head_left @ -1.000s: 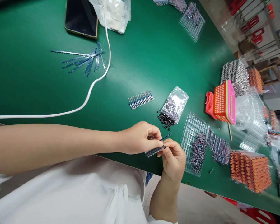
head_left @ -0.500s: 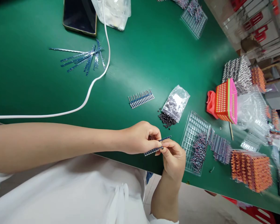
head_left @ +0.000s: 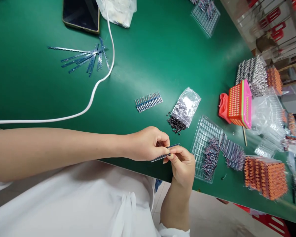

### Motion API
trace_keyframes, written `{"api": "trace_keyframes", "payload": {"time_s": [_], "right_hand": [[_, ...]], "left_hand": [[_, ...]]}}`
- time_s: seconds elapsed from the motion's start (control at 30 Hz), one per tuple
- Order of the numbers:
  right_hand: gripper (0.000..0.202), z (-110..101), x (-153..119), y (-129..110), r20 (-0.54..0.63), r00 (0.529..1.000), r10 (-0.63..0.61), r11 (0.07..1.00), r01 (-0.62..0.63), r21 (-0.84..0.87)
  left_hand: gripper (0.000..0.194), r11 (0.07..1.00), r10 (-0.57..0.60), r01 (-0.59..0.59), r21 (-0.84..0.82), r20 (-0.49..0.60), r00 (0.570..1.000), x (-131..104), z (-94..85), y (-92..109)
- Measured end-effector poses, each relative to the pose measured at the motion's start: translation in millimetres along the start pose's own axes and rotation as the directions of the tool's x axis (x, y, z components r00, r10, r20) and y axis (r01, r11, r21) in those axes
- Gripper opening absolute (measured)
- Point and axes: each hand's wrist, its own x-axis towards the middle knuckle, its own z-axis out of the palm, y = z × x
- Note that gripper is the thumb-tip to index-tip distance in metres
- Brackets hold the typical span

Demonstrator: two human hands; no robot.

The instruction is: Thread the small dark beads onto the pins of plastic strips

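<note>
My left hand [head_left: 150, 144] is closed on a narrow strip of small circuit boards [head_left: 160, 158], whose far end shows above the fingers. My right hand [head_left: 184, 164] meets it there, thumb and forefinger pinched over a tiny black part [head_left: 169, 154] at the strip's edge. The fingertips hide most of the contact. Beyond the hands lies another board strip with thin wire legs [head_left: 149, 102]. Small black parts [head_left: 177, 124] have spilled in a pile from a clear plastic bag [head_left: 186, 105].
Right of my hands, a clear blister tray [head_left: 199, 144] holds wired boards [head_left: 211, 158]. Orange stacked parts [head_left: 265, 177] and an orange-pink basket [head_left: 239, 103] stand farther right. A white cable [head_left: 93, 95], loose blue strips [head_left: 88, 59] and a phone [head_left: 81, 14] lie at left.
The view has shifted slightly. Both hands keep the same hold on the strip, with only slight finger movement.
</note>
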Motion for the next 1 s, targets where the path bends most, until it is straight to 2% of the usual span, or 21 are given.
{"api": "trace_keyframes", "payload": {"time_s": [0.33, 0.53, 0.6, 0.73, 0.83, 0.9, 1.0], "right_hand": [[0.008, -0.9, 0.0, 1.2, 0.023, 0.999, 0.023, 0.998, -0.024, 0.066], [0.008, 0.9, 0.6, 0.5, -0.106, 0.994, -0.022, 0.999, 0.019, -0.029], [0.010, 1.0, 1.0, 0.6, -0.151, 0.987, -0.052, 0.997, 0.043, -0.062], [0.011, 0.3, 1.9, 2.7, -0.194, 0.978, -0.082, 0.996, 0.072, -0.059], [0.009, 0.0, 1.9, 4.6, -0.195, 0.977, -0.085, 0.996, 0.080, -0.033], [0.009, -0.3, 1.6, 5.5, -0.191, 0.978, -0.084, 0.996, 0.084, -0.009], [0.010, -1.3, 2.0, 5.9, -0.146, 0.988, -0.059, 0.996, 0.067, 0.054]], "left_hand": [[0.019, 1.000, -0.023, 0.023, -0.005, 0.019, 1.000, 0.9, -1.6, 0.9], [0.021, 0.999, -0.022, 0.026, 0.040, -0.091, 0.996, 3.1, -1.5, 1.1], [0.017, 1.000, -0.025, 0.024, -0.012, -0.091, 0.996, 4.1, -0.3, -0.9], [0.026, 0.986, -0.071, 0.061, -0.157, -0.060, 0.996, 6.1, 2.3, -4.5], [0.017, 0.993, -0.047, 0.036, -0.109, -0.094, 0.994, 6.6, 2.4, -3.8], [0.018, 0.998, -0.023, 0.016, -0.064, -0.105, 0.994, 6.0, 1.2, -2.2], [0.021, 1.000, 0.011, -0.011, 0.006, -0.053, 0.999, 4.1, -2.0, -0.3]]}}
